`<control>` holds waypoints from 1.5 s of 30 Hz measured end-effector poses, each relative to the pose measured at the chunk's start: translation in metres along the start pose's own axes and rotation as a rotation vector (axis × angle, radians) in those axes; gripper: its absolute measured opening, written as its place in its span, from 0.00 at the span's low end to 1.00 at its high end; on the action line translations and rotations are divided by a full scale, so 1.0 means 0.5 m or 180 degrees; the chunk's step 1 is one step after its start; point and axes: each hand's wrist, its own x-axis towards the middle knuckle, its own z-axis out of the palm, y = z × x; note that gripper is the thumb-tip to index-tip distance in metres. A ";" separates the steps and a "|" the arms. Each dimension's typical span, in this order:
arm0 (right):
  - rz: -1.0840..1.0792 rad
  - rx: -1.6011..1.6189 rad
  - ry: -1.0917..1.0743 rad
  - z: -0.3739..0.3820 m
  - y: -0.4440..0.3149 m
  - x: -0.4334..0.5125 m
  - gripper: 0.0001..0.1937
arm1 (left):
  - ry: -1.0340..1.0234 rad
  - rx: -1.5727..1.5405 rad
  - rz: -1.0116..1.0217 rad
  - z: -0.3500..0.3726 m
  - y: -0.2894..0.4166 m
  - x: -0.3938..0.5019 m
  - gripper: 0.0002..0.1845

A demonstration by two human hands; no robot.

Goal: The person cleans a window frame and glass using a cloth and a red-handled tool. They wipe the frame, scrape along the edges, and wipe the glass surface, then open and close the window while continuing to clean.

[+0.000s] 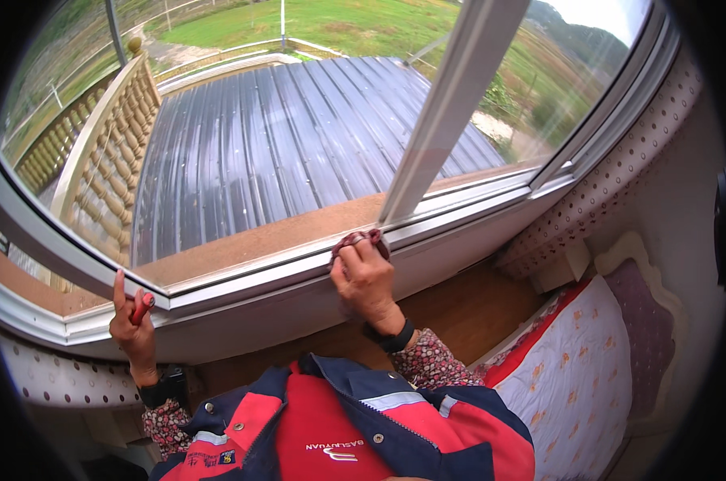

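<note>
My right hand (pixel 366 282) grips a bunched dark red patterned cloth (pixel 345 242). It presses the cloth onto the white window track (pixel 267 288), beside the foot of the upright sash frame (pixel 441 129). Further left, my left hand (pixel 133 337) holds a tool by its red handle (pixel 142 308); the rest of the tool is hidden in the palm. The left index finger points up along the lower edge of the other window sash (pixel 62 231), near the corner of the frame. Whether that fingertip touches the frame I cannot tell.
Beyond the window opening lie a brown outer ledge (pixel 273 240), a ribbed metal roof (pixel 273 144) and a balustrade (pixel 107 162). Dotted curtains hang at the right (pixel 634 159) and lower left (pixel 68 376). A bed with a patterned cover (pixel 570 385) stands at my right, above a wooden floor (pixel 459 306).
</note>
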 end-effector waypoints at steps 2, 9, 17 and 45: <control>-0.0139 0.0221 -0.0232 0.032 -0.070 -0.003 0.05 | -0.0101 -0.0045 0.0011 -0.002 0.011 0.003 0.32; -0.1007 0.0791 -0.0716 0.141 -0.265 -0.002 0.08 | -0.0321 -0.0503 -0.0107 -0.017 0.027 -0.002 0.30; -0.1471 0.0950 -0.1189 0.256 -0.444 -0.015 0.08 | -0.0193 -0.0722 -0.0530 -0.098 -0.014 -0.082 0.21; -0.1707 0.0630 -0.0480 0.230 -0.402 -0.028 0.11 | -0.0024 -0.1447 -0.2202 -0.168 -0.076 -0.155 0.10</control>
